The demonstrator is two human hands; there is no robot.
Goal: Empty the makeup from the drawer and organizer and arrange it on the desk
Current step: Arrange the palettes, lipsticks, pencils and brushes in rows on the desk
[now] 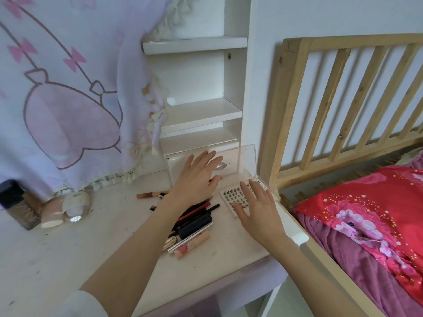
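Left hand (pixel 196 177) released, hiding drawer (pixel 180 163) knob, right hand (pixel 256 207) released, covering lash tray (pixel 231 195).

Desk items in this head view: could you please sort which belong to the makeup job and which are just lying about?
Job:
drawer
lash tray
pencil and tube pile
foundation bottle
left hand
right hand

Lying about:
blanket
red pillow
bed rail

One head-worn wide-angle view — looking forward and down, close over the table (pixel 68 255), toward the shelves (pixel 201 110) — bed (pixel 366 225) at right.
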